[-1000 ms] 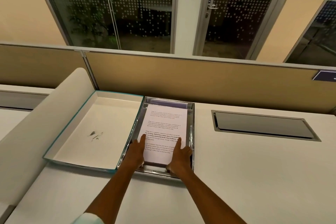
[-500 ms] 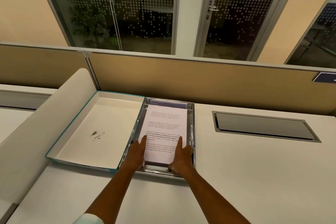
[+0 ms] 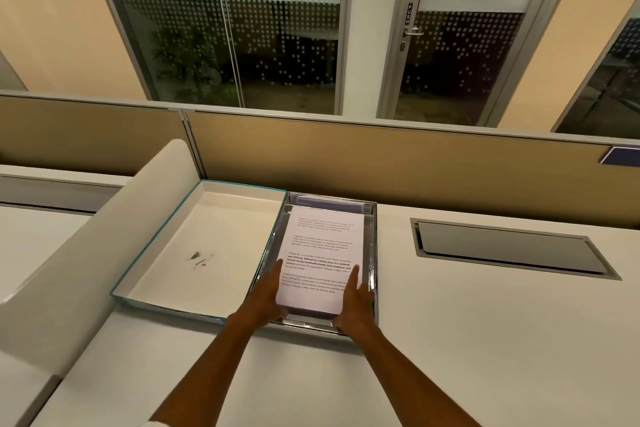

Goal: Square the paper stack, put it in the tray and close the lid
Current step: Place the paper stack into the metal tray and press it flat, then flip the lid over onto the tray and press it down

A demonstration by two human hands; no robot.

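Paper stack point(image 3: 323, 260) in tray point(image 3: 373, 246), floppy, light, sheets slide.
Left hand point(image 3: 266, 298) and right hand point(image 3: 355, 305) flat-fingered, clasping its near corners; lid point(image 3: 207, 246) open.

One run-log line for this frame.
paper stack: in tray | left hand, right hand: on stack's near corners | lid: open, beside tray

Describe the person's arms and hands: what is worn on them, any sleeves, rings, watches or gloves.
Both forearms are bare from wrist to the bottom edge of the picture. The left hand and the right hand wear no gloves, and no ring, watch or bracelet shows on either. The only clothing in view is a small patch of white sleeve on the left arm at the bottom edge.
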